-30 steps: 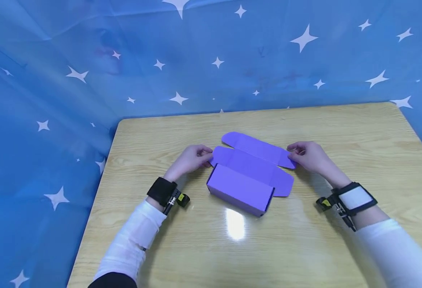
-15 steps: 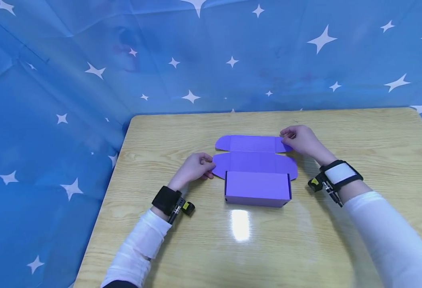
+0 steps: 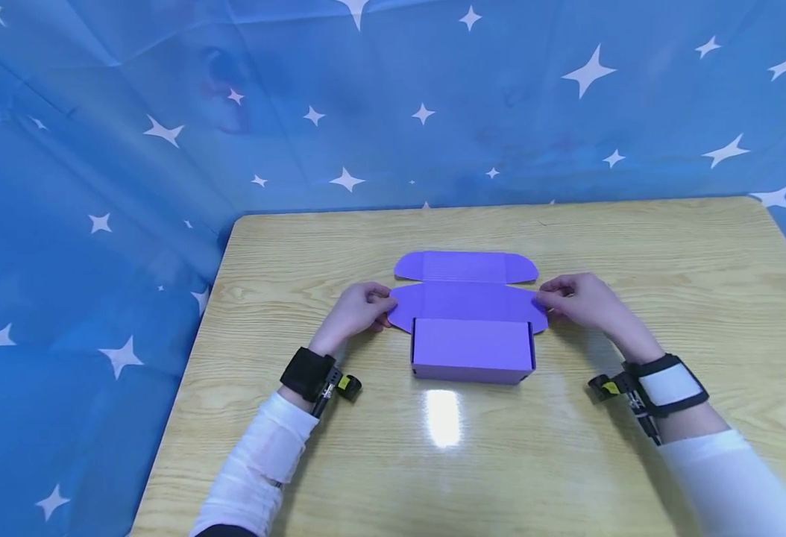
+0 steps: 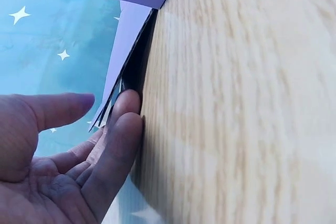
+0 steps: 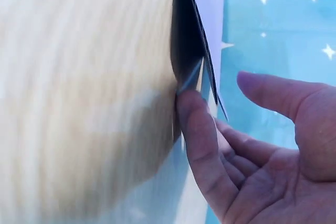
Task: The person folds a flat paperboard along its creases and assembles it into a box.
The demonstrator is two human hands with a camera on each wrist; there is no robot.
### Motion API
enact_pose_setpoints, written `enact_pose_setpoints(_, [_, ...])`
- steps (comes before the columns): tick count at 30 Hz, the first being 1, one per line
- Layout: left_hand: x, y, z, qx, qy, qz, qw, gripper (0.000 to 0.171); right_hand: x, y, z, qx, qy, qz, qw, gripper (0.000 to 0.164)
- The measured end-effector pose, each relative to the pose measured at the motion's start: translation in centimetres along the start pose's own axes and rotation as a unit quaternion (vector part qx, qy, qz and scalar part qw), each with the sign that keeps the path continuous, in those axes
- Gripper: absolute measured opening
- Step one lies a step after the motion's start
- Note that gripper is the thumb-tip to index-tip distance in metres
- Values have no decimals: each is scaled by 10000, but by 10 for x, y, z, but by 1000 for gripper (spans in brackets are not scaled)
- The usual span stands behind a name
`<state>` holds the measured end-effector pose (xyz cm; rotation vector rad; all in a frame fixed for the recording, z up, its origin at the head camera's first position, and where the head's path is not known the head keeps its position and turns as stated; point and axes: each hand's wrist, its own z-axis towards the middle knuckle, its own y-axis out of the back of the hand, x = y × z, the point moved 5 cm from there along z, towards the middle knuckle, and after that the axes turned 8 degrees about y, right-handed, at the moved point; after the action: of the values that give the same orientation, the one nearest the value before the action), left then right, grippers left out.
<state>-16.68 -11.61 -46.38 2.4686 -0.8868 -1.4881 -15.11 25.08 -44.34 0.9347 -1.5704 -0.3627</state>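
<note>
A purple cardboard box stands on the wooden table in the head view. Its unfolded lid lies behind it, with rounded flaps at the sides. My left hand is at the left side flap, fingertips reaching under it. In the left wrist view the thumb stands apart from that flap. On the opposite side my right hand has its fingertips at the right side flap. The right wrist view shows a finger beneath this flap and the thumb spread away from it.
The light wooden table runs around the box on all sides. A blue curtain with white stars hangs along its back and left edges. Each wrist wears a black strap with a small camera; the left one sits low near the table.
The box has turned from a slant to lie square to the person. My right hand has moved from the far front-panel flap to the lid's right side flap. The left hand stays at its flap.
</note>
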Motion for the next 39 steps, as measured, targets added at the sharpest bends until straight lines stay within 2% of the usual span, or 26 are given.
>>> enact_pose_setpoints(4, [0, -1, 2, -198, -78, 47, 9998, 37, 1, -9, -1, 36, -20, 236, 9997, 44])
enact_pose_setpoints(9, [-4, -2, 1, -286, -235, -298, 9989, 37, 3, -7, -1, -201, -38, 498, 9985, 44])
enact_pose_setpoints(14, [-11, 3, -3, -518, -545, -611, 9953, 37, 12, 2, -3, -671, 55, 795, 9946, 43])
enact_pose_setpoints(18, [-18, 7, -8, -765, -767, -765, 9912, 37, 22, 11, -8, -1187, 257, 708, 9901, 41])
enact_pose_setpoints(25, [-32, 13, -23, -1438, -1403, -901, 9755, 33, 40, 19, -22, -2100, 643, 617, 9736, 38])
enact_pose_setpoints(32, [-41, 17, -36, -2066, -2042, -897, 9527, 27, 55, 18, -34, -2972, 931, 665, 9479, 29])
enact_pose_setpoints(36, [-41, 18, -37, -2258, -2194, -1009, 9438, 25, 62, 16, -37, -3280, 1067, 694, 9361, 25])
enact_pose_setpoints(39, [-39, 16, -38, -2344, -2193, -1108, 9406, 24, 65, 15, -38, -3372, 1174, 620, 9320, 22])
